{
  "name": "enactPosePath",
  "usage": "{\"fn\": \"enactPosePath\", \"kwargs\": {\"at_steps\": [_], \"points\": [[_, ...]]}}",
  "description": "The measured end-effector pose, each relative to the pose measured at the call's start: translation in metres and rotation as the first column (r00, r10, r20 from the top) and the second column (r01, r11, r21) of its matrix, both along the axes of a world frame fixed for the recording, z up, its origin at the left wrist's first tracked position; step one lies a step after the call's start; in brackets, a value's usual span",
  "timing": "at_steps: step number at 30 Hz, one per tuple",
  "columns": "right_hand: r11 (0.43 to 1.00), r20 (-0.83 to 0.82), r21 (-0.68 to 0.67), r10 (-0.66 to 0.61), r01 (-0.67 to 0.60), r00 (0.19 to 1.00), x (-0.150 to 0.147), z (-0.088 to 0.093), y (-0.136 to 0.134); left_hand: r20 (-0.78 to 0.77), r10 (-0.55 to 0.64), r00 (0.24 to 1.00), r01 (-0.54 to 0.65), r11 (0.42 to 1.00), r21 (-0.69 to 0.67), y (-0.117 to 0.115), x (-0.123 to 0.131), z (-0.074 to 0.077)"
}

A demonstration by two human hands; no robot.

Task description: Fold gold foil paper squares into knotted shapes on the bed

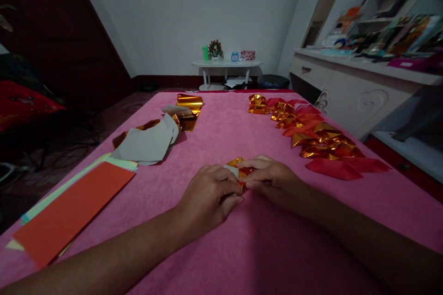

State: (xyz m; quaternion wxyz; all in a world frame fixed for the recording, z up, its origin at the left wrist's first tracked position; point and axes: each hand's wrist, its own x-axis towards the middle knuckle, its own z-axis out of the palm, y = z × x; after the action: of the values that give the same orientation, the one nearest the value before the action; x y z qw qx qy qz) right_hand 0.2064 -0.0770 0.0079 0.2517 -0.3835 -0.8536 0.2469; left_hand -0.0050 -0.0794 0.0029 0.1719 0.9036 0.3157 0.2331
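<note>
Both hands meet over a small piece of gold foil paper [246, 172] at the middle of the pink-covered table. Its pale backing shows between the fingers, and part of it is folded over. My left hand [212, 190] is closed on its near left side, thumb and fingers pressed together. From the right, my right hand [273, 177] has its fingers on the foil's top and right edge, pinching or pressing it. Much of the paper is hidden under the fingers. Right of my right hand lie folded gold foil shapes [327, 143] and red folded paper pieces [334, 168].
On the left lie grey-backed foil sheets [147, 142], a gold foil roll or bent sheet [189, 101] and a stack of strips topped by an orange paper strip [76, 209]. A white side table [226, 63] stands beyond the pink cloth [218, 133]; a cluttered dresser [349, 67] is at right.
</note>
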Motion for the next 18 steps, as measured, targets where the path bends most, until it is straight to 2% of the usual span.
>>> {"fn": "enactPosePath", "kwargs": {"at_steps": [7,10,14,18], "points": [[0.956,-0.099,-0.160,-0.263,0.246,0.960,-0.011,-0.005,0.000,0.071,0.015,0.997,-0.016,1.000,0.011,-0.002,-0.004,-0.007],[0.955,-0.129,-0.148,-0.277,0.258,0.952,-0.014,-0.008,0.000,0.049,0.023,0.999,-0.024,0.999,0.028,-0.004,-0.004,-0.007],[0.960,-0.143,-0.096,-0.275,0.263,0.951,-0.015,-0.011,-0.001,-0.037,-0.019,0.999,0.023,0.992,0.126,-0.006,-0.004,-0.006],[0.963,-0.154,-0.058,-0.269,0.263,0.951,-0.016,-0.013,-0.002,-0.076,0.003,0.997,0.008,0.989,0.148,-0.008,-0.002,-0.004]]}}
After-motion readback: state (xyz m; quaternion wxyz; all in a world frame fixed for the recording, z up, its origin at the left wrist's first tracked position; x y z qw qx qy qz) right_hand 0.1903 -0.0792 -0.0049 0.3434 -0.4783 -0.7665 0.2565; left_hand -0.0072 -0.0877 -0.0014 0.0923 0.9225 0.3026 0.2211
